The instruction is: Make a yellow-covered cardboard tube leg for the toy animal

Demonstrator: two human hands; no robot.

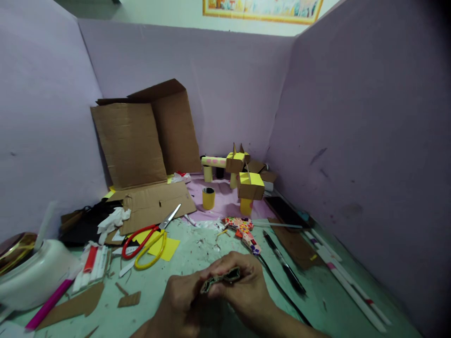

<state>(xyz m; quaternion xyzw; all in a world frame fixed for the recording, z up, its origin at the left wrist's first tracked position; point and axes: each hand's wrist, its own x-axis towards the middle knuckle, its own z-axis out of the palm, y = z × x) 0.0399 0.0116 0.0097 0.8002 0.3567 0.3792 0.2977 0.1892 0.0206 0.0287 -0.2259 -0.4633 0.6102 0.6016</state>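
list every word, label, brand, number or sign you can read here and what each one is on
No text can be read anywhere.
White slip by the red scissor handle: small dark marks, too small to read.
Framed wall picture: cut off and too blurred to make out any lettering.
Held cardboard piece: no lettering shows.

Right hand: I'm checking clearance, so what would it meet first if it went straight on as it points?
Probably the left hand: the right hand points forward and left toward it, both holding the cardboard; depth is unclear.
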